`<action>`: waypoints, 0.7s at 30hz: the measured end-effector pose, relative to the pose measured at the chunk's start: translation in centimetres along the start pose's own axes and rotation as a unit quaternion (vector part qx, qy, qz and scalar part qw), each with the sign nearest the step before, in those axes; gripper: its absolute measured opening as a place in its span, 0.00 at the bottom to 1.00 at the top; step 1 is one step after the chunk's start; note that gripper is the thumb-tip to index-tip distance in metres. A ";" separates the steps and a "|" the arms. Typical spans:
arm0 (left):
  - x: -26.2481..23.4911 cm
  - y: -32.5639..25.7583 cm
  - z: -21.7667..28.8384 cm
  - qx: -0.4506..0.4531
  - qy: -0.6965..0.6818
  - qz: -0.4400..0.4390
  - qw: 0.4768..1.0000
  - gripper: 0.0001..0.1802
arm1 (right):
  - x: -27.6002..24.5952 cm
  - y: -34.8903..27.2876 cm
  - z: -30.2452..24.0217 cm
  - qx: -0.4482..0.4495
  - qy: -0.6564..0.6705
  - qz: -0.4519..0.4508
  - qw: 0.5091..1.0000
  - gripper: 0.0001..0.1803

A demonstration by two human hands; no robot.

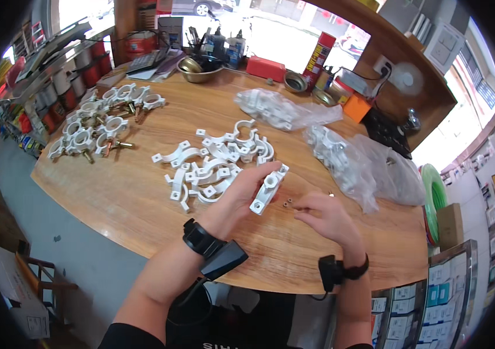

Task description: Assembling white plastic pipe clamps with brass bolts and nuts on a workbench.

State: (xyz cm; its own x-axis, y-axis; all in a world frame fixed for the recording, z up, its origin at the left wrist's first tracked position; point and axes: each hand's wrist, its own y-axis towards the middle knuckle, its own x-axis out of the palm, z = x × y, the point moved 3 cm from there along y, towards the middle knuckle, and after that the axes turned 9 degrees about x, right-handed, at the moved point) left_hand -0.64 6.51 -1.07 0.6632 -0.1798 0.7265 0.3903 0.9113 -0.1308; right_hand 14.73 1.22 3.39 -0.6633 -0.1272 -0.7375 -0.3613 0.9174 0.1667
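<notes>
Left hand: the left hand (243,189) is closed round a white clamp (269,189), thumb and fingers on its sides, seemingly so that the flat face and its holes are left uncovered.
Clamp: off the table (143,200), tilted, its long face turned up toward the wearer, probably to keep the holes in sight.
Right hand: the right hand (326,216) is curled low just right of the clamp, thumb and forefinger a little apart; whether anything tiny sits between them I cannot tell.
Nuts: a few small nuts (287,202) lie just beside those fingertips, handy for a short pick, I'd judge.
Loose halves: curved white halves (218,150) are heaped just beyond the left hand, within easy reach.
Bolted rings: at the far left, white rings (81,132) with brassy bolts sit well apart, perhaps so the two heaps don't mix.
Bags: two clear bags (340,163) (265,109) of white parts lie far and right, likely as stock.
Far edge: a bowl (201,75), a red box (265,68) and a spray can (319,61) stand out of the way.
</notes>
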 end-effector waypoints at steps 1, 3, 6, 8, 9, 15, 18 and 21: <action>-0.5 -0.1 0.1 -0.002 0.009 0.002 1.000 0.10 | 1.1 0.7 1.6 0.002 0.003 -0.002 1.000 0.06; -0.3 0.1 -0.2 -0.002 0.002 0.002 1.000 0.11 | 1.9 0.9 4.0 0.054 -0.079 -0.037 0.995 0.08; -0.7 0.2 -0.2 0.009 0.006 0.018 1.000 0.11 | 2.6 1.6 4.9 0.059 -0.093 0.011 0.994 0.07; -0.8 0.3 -0.2 0.030 0.036 0.011 0.999 0.10 | 2.8 1.9 5.8 0.035 -0.110 0.025 0.993 0.07; -0.6 0.2 -0.2 0.027 0.041 0.000 0.999 0.10 | 2.8 1.9 6.2 0.010 -0.127 0.039 0.991 0.08; -1.2 0.2 -0.2 0.049 0.080 -0.003 0.996 0.09 | 3.1 2.1 5.7 0.036 -0.124 0.060 0.990 0.06; -0.9 0.2 -0.5 0.063 0.119 0.001 0.991 0.08 | 0.8 0.9 2.4 0.012 0.048 0.217 0.975 0.07; 0.3 -0.2 -0.4 0.057 0.143 -0.007 0.988 0.08 | -0.4 0.2 -0.4 -0.085 0.043 0.281 0.955 0.08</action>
State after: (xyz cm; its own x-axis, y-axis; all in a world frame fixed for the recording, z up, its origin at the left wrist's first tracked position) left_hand -0.24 6.11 -1.07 0.8180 -0.2758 0.5048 0.3372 0.9409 -0.0322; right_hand 14.69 1.28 3.92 -0.8323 0.3305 -0.4450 -0.0282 0.7765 0.6294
